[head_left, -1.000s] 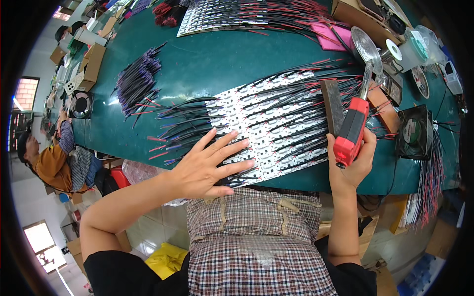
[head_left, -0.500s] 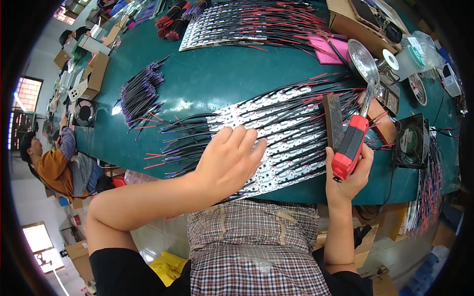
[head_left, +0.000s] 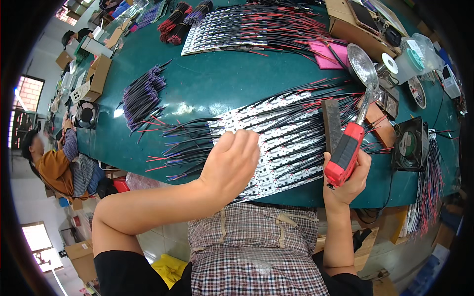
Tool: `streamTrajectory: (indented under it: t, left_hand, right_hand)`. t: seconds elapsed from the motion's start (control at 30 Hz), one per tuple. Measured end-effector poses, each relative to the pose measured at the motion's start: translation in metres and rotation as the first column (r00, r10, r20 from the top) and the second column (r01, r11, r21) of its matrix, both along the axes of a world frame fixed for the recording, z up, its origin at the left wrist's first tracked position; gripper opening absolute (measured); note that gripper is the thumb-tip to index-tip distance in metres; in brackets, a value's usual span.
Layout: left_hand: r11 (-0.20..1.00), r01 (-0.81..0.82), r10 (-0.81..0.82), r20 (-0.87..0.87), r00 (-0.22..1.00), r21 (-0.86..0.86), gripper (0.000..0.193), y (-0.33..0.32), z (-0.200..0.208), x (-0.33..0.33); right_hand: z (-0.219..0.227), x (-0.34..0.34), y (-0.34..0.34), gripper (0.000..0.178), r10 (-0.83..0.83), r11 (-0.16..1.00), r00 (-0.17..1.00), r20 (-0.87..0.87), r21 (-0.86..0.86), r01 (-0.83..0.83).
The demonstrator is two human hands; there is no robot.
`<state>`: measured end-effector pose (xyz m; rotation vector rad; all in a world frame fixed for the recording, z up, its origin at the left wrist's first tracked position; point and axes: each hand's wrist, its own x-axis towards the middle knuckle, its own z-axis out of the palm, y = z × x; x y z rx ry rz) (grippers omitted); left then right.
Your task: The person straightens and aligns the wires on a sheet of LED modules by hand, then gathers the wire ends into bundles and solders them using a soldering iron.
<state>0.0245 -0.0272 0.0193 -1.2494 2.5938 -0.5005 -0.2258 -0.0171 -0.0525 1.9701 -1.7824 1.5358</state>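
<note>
A white panel of small circuit boards (head_left: 291,163) lies on the green table, with rows of black wires across it. Over its left part is my left hand (head_left: 231,160), fingers curled down and pressed together; whatever they pinch is hidden beneath them. My right hand (head_left: 353,180) grips a red-and-black soldering gun (head_left: 344,154) at the panel's right side. The gun's metal neck (head_left: 364,111) points away from me toward a round metal dish (head_left: 362,64). A dark flat bar (head_left: 332,123) rests across the wires just left of the gun.
A bundle of black and purple wires (head_left: 144,96) lies on the left. Another wired panel (head_left: 222,32) lies at the far side. To the right are a small fan (head_left: 411,144), an orange-brown block (head_left: 380,123) and a solder spool (head_left: 390,63). A person (head_left: 57,165) sits at left.
My left hand has drawn its fingers closer together and shifted slightly left. The soldering gun and my right hand have moved a little toward me and left.
</note>
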Motion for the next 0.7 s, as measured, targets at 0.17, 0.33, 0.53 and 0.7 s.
streamTrajectory:
  t: [0.17, 0.33, 0.53, 0.7]
  left_hand:
    - [0.997, 0.073, -0.075, -0.076, 0.994, -0.030, 0.031, -0.007, -0.002, -0.001]
    - [0.999, 0.033, -0.035, -0.087, 0.996, -0.027, 0.037, -0.007, -0.004, 0.003]
    - [0.989, -0.146, 0.146, 0.045, 0.988, 0.005, 0.038, 0.000, -0.012, 0.000]
    - [0.999, -0.037, 0.037, 0.070, 0.997, 0.007, 0.029, -0.014, 0.002, -0.001]
  right_hand:
    - [-0.001, 0.000, 0.000, 0.053, 0.006, 1.000, 1.000, 0.009, 0.011, -0.006]
    - [0.000, 0.001, 0.000, 0.052, 0.000, 1.000, 1.000, 0.016, 0.021, -0.001]
    - [-0.001, -0.001, 0.003, 0.060, 0.009, 0.998, 1.000, 0.003, 0.066, -0.010]
    - [-0.001, -0.001, 0.002, 0.059, 0.002, 0.997, 1.000, 0.008, 0.071, -0.003]
